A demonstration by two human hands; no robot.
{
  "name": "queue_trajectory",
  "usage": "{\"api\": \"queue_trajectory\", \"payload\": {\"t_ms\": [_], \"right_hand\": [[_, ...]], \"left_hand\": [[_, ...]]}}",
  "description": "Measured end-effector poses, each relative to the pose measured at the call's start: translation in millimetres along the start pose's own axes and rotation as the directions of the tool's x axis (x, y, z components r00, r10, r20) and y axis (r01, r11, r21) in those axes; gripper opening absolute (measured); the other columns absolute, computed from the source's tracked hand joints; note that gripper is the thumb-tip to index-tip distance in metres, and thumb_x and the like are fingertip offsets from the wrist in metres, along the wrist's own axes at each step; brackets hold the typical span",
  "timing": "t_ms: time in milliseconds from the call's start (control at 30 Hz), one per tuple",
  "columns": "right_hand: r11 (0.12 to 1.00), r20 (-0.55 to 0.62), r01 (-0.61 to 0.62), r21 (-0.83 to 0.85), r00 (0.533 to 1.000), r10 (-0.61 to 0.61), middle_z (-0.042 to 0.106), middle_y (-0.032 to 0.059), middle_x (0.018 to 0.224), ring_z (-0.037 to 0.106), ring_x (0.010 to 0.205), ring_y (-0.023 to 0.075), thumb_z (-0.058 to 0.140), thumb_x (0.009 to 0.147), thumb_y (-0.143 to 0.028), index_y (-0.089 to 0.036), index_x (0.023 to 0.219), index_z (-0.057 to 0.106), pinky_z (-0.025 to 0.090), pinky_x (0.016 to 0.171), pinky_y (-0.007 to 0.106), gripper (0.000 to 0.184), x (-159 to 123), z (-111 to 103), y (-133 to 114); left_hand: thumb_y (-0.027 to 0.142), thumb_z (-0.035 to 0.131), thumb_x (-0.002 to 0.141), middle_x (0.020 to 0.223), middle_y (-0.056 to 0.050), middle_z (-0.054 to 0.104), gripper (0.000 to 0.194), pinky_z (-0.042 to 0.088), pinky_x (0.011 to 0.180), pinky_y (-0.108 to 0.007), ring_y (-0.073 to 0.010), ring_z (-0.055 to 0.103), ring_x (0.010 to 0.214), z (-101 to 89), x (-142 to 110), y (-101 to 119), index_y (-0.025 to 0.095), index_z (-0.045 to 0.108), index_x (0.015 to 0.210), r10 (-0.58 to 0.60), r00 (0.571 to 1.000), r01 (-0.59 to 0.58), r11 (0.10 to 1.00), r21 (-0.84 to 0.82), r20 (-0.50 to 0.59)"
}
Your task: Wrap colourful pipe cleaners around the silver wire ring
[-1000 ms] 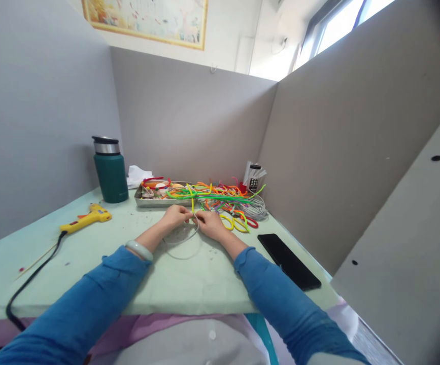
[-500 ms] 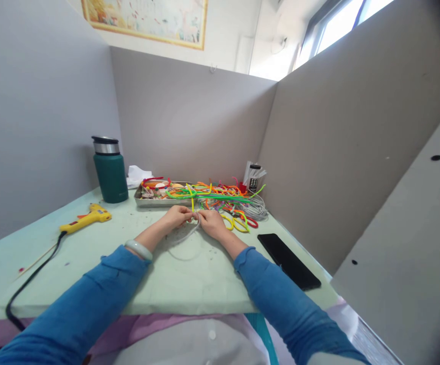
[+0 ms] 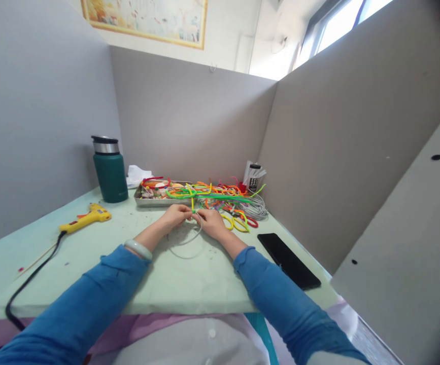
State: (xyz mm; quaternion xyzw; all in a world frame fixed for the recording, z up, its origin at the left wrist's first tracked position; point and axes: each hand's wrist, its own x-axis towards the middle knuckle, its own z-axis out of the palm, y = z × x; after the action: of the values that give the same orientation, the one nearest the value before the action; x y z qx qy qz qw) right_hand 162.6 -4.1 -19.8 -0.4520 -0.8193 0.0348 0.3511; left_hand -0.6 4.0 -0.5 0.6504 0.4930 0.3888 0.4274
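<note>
i see the bare left hand [image 3: 177, 215] and the bare right hand [image 3: 210, 223] close together over the pale green surface [image 3: 181, 291], fingertips nearly meeting. both pinch a thin, pale grey, looped cord [image 3: 200, 233], whose curve hangs on the near side between the wrists; i cannot tell which fingers hold each end. a tiny green piece [image 3: 194, 212] shows at the fingertips, too small for me to make out. just beyond the hands i have a shallow, silver metal tray [image 3: 159, 204] of mixed small pieces, and beside it a heap of fuzzy, bright-coloured stems [image 3: 223, 197]. a flat black phone [image 3: 289, 261] lies near the right forearm; over on the left, a yellow glue gun [image 3: 86, 219] lies nearer than an upright, dark green bottle [image 3: 110, 177].
</note>
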Motion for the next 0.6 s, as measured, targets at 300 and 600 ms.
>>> {"api": "queue_trajectory", "payload": {"t_ms": [300, 600], "right_hand": [[0.995, 0.005, 0.069, -0.074, 0.998, -0.069, 0.062, 0.0035, 0.084, 0.051, 0.075, 0.0140, 0.048, 0.082, -0.027, -0.021, 0.086, 0.064, 0.033, 0.063, 0.022, 0.018, 0.7, 2.0, 0.9], [0.971, 0.026, 0.115, -0.209, 0.993, -0.112, 0.058, 0.0048, 0.092, 0.051, 0.080, 0.0141, 0.043, 0.086, -0.029, -0.022, 0.091, 0.064, 0.033, 0.064, 0.023, 0.022, -1.7, 0.7, -0.8]], "left_hand": [[0.044, 0.067, 0.059, 0.055, 0.002, 0.053, 0.033, 0.020, 0.038, -0.020, -0.0040, 0.032, 0.038, 0.2, 0.0, 1.9, 0.013, 0.059, 0.069, -0.079, 0.991, 0.086, 0.994, 0.069, -0.109], [0.033, 0.059, 0.066, 0.044, 0.004, 0.046, 0.019, 0.020, 0.039, -0.022, -0.0056, 0.029, 0.034, -0.4, 3.0, -2.8, 0.015, 0.058, 0.061, -0.033, 0.991, 0.067, 0.959, 0.276, -0.128]]}}
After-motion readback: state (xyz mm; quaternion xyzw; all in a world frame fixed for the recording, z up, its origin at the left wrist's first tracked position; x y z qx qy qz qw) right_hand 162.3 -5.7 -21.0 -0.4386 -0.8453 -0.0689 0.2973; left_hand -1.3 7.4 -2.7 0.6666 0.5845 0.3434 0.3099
